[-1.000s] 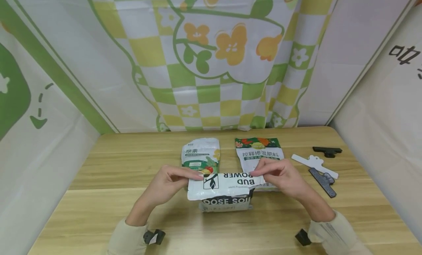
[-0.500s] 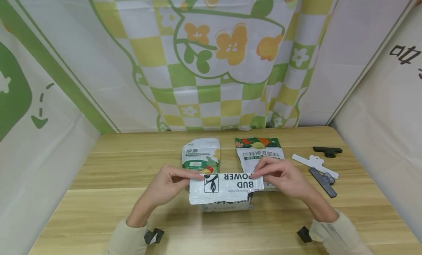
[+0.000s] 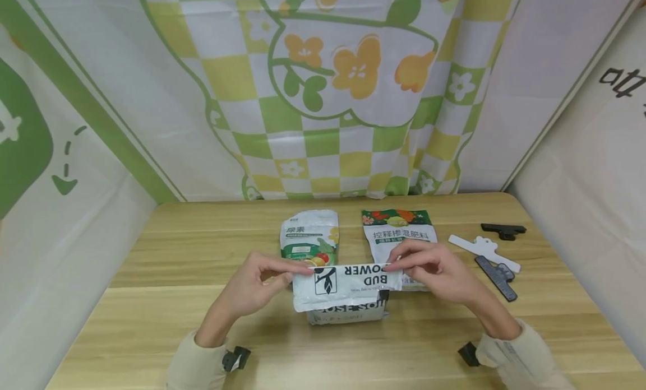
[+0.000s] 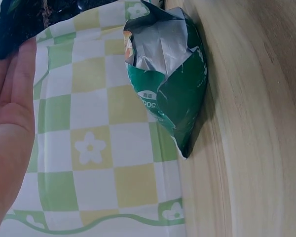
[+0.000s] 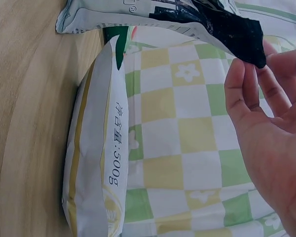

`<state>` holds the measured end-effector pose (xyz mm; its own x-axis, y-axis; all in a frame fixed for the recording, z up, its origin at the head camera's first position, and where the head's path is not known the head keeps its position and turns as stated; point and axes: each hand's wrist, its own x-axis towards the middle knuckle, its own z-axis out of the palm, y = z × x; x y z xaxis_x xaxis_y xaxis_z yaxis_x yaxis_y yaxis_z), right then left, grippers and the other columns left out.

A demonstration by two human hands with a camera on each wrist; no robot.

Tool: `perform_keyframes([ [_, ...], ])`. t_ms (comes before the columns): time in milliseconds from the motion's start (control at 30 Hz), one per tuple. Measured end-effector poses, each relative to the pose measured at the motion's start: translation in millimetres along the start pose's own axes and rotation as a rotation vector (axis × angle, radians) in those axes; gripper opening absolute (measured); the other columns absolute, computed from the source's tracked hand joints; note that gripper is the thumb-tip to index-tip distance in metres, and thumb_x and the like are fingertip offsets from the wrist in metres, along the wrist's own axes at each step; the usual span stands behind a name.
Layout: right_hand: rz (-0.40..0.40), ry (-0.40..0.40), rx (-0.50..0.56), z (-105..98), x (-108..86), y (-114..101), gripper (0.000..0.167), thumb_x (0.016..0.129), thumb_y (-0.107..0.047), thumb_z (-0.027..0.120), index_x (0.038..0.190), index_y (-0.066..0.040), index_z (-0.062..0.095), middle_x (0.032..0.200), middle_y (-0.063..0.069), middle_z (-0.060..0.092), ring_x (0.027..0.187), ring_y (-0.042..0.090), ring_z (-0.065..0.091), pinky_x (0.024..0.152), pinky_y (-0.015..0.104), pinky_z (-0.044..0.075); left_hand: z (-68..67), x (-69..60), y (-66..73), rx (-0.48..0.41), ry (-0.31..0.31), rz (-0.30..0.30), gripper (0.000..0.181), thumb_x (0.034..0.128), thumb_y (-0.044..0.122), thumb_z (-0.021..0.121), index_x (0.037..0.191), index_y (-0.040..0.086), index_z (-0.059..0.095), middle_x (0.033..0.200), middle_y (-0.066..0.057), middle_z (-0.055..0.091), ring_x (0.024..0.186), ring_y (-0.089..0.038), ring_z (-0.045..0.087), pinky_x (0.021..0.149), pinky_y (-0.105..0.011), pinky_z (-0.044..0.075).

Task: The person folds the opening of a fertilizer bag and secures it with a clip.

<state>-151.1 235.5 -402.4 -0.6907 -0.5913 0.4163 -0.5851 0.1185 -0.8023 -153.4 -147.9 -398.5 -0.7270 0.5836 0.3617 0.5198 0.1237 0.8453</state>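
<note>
A white and black bag [image 3: 348, 313] stands near the middle of the table, its printed top flap [image 3: 353, 286] folded over toward the person. The left hand [image 3: 257, 283] pinches the fold's left end between thumb and fingers; the right hand [image 3: 441, 275] pinches its right end. In the right wrist view the right hand [image 5: 271, 108] holds a dark corner of the bag [image 5: 187, 17]. The left wrist view has the left hand [image 4: 12, 98] at the bag's dark edge [image 4: 24, 24].
Behind the held bag lie a green and white pouch [image 3: 310, 233], its top gaping in the left wrist view, and another pouch [image 3: 398, 233]. At right are a black clip [image 3: 503, 231], a white clip [image 3: 481, 250] and a grey clip [image 3: 497, 278]. A checked curtain hangs behind.
The printed flap has tipped further down over the bag's front, then lifted slightly, showing more of the lettering below. Both hands keep their pinch and have barely moved.
</note>
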Motion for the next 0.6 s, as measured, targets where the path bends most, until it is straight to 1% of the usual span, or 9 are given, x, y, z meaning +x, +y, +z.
perform_keyframes([
  [67,-0.006,0.011,-0.019,0.8,-0.6,0.2,0.037,0.095,0.019,0.057,0.112,-0.003,0.081,0.116,0.006,0.071,0.106,0.010,0.064,0.074,0.026,0.054,1.6,-0.2,0.3,0.035,0.016,-0.017,0.021,0.0972,-0.002,0.066,0.110,0.004,0.081,0.119,-0.015,0.079,0.115,-0.007,0.074,0.092,-0.018,0.060],
  [100,-0.010,0.018,-0.033,1.4,-0.7,0.4,0.033,0.094,0.017,0.061,0.112,-0.003,0.081,0.116,0.006,0.072,0.106,0.010,0.064,0.075,0.027,0.055,2.6,-0.4,0.5,0.050,0.025,-0.030,0.018,0.0963,0.002,0.071,0.110,0.005,0.081,0.119,-0.013,0.079,0.114,-0.008,0.074,0.099,-0.021,0.059],
  [167,-0.009,0.041,-0.059,3.1,-0.5,0.4,0.029,0.091,0.013,0.071,0.111,-0.004,0.081,0.114,0.005,0.073,0.106,0.010,0.066,0.076,0.028,0.057,4.9,-0.1,1.3,0.071,0.048,-0.055,0.018,0.0927,0.008,0.079,0.110,0.008,0.082,0.119,-0.010,0.080,0.112,-0.010,0.075,0.091,-0.021,0.062],
  [267,0.022,0.082,-0.101,5.9,1.1,-1.2,0.027,0.084,0.007,0.081,0.108,-0.007,0.083,0.109,0.001,0.074,0.102,0.010,0.067,0.074,0.029,0.058,8.2,0.6,2.6,0.092,0.084,-0.102,0.020,0.0883,0.013,0.085,0.108,0.011,0.083,0.117,-0.006,0.080,0.110,-0.010,0.076,0.088,-0.020,0.062],
  [300,0.036,0.092,-0.104,6.8,1.7,-2.4,0.027,0.083,0.006,0.083,0.107,-0.008,0.083,0.108,0.001,0.075,0.101,0.010,0.067,0.073,0.028,0.058,9.2,1.0,2.6,0.097,0.093,-0.113,0.020,0.0880,0.014,0.085,0.107,0.012,0.084,0.116,-0.005,0.081,0.109,-0.011,0.077,0.088,-0.023,0.063],
  [333,0.052,0.102,-0.102,7.8,2.1,-3.0,0.027,0.083,0.006,0.083,0.106,-0.008,0.084,0.107,0.000,0.075,0.101,0.010,0.067,0.073,0.027,0.058,9.9,1.4,2.3,0.102,0.101,-0.122,0.019,0.0881,0.014,0.086,0.107,0.012,0.084,0.115,-0.005,0.081,0.108,-0.011,0.077,0.089,-0.023,0.063],
  [400,0.048,0.120,-0.095,9.8,3.1,-2.9,0.026,0.083,0.007,0.083,0.104,-0.008,0.084,0.106,0.001,0.075,0.099,0.010,0.068,0.071,0.025,0.058,10.9,1.8,1.2,0.105,0.111,-0.137,0.017,0.0886,0.014,0.085,0.106,0.012,0.084,0.113,-0.005,0.081,0.106,-0.010,0.078,0.094,-0.027,0.064],
  [500,0.004,0.147,-0.099,12.4,3.5,-0.3,0.025,0.083,0.010,0.081,0.101,-0.006,0.084,0.103,0.005,0.075,0.097,0.010,0.068,0.068,0.023,0.057,12.3,2.4,-0.8,0.113,0.125,-0.144,0.015,0.0889,0.010,0.084,0.104,0.011,0.084,0.110,-0.006,0.082,0.100,-0.008,0.078,0.089,-0.031,0.066],
  [600,-0.023,0.180,-0.103,14.6,3.9,1.7,0.025,0.082,0.014,0.080,0.097,-0.005,0.084,0.101,0.007,0.076,0.096,0.007,0.068,0.066,0.021,0.057,14.2,3.3,0.1,0.096,0.145,-0.169,0.014,0.0884,0.005,0.082,0.101,0.009,0.084,0.107,-0.008,0.082,0.096,-0.006,0.078,0.083,-0.029,0.067],
])
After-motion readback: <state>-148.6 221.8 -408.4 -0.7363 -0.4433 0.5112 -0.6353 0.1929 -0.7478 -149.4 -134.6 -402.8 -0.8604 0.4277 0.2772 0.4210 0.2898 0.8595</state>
